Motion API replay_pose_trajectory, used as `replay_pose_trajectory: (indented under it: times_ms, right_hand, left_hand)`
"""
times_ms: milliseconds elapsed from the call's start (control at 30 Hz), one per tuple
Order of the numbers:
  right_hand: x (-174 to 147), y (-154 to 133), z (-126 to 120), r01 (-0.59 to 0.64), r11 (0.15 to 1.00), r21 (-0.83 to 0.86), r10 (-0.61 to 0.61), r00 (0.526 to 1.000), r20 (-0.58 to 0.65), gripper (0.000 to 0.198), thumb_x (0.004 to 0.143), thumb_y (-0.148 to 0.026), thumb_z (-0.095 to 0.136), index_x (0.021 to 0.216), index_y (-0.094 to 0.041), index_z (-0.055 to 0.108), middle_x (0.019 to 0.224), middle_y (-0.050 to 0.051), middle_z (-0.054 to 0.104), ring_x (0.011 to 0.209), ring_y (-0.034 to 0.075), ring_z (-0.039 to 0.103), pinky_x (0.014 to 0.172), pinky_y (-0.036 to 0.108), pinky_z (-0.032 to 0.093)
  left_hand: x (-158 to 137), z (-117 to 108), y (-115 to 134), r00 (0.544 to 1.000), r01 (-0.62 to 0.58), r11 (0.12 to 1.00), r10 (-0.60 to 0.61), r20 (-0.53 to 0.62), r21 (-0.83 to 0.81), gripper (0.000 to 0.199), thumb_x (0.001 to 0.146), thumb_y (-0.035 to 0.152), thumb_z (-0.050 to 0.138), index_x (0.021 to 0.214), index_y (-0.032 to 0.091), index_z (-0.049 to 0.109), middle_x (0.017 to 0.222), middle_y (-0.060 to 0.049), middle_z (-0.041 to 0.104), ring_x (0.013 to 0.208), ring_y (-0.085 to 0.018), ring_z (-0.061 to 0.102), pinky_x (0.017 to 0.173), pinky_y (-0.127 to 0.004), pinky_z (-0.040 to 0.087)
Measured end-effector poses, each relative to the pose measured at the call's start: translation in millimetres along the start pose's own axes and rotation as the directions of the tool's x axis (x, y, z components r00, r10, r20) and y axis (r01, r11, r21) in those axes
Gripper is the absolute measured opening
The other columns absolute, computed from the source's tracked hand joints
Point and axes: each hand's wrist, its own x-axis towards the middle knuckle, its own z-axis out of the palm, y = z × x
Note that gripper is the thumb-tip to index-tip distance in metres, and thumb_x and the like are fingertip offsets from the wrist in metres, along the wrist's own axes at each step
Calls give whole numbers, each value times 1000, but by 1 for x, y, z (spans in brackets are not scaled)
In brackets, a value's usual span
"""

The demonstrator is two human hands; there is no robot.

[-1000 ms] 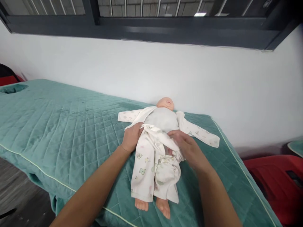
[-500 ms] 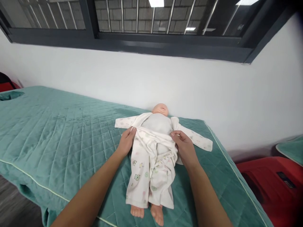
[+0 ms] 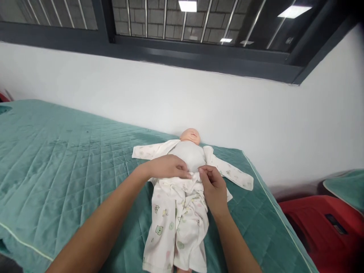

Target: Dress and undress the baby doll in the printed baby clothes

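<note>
Shifted inward, left hand [image 3: 167, 167] touches white printed cloth trousers [image 3: 165, 216], grip unclear; right hand [image 3: 215, 187] pinches gathered waistband [image 3: 196, 178]; likely straightening, next needing even tension

From where I stand, this looks like a training or treatment room, though I can't tell which: a green-quilted bed [image 3: 85, 159] with a hollow [image 3: 3, 109] toward its far left end carries a baby doll [image 3: 190, 151] in printed clothes [image 3: 162, 223]. More green cloth [image 3: 345, 185] shows by red plastic furniture [image 3: 338, 239], and behind runs a plain white wall [image 3: 256, 113] under a barred window [image 3: 176, 24].
</note>
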Motion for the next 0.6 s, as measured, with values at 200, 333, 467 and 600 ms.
replay_pose_trajectory:
  times_ms: [200, 333, 467, 600]
  right_hand:
    - [1, 1, 1, -67, 996, 67, 63, 997, 54, 24, 86, -44, 66, 90, -21, 65, 76, 0, 64, 71, 15, 53, 67, 27, 40]
    - [2, -3, 1, -126, 985, 122, 119, 991, 68, 30, 85, -49, 65, 85, -19, 66, 77, 0, 63, 73, 15, 53, 67, 26, 38]
    - [5, -5, -1, -170, 974, 150, 163, 985, 58, 36, 86, -53, 61, 80, -18, 67, 77, 1, 62, 73, 15, 51, 65, 25, 38]
    - [8, -3, -6, -269, 947, 179, 237, 954, 182, 34, 80, -53, 68, 83, -19, 67, 70, 0, 58, 62, 13, 45, 56, 24, 32]
  left_hand:
    - [-1, 1, -8, 991, 42, 998, -35, 129, -48, 38, 71, 53, 72, 70, 18, 58, 62, 5, 48, 57, -9, 38, 52, -23, 26]
    - [-11, 0, -22, 995, -12, 984, 29, 94, -177, 37, 79, 50, 65, 70, 17, 49, 64, 6, 39, 59, -8, 32, 53, -22, 24]
    - [-12, 9, -32, 989, -113, 912, 65, -133, -394, 36, 84, 49, 62, 74, 17, 49, 67, 5, 43, 61, -8, 36, 56, -20, 27]
    - [-5, 22, -37, 932, -230, 818, 29, -360, -527, 36, 83, 48, 63, 73, 17, 46, 66, 5, 41, 60, -8, 36, 55, -20, 26]
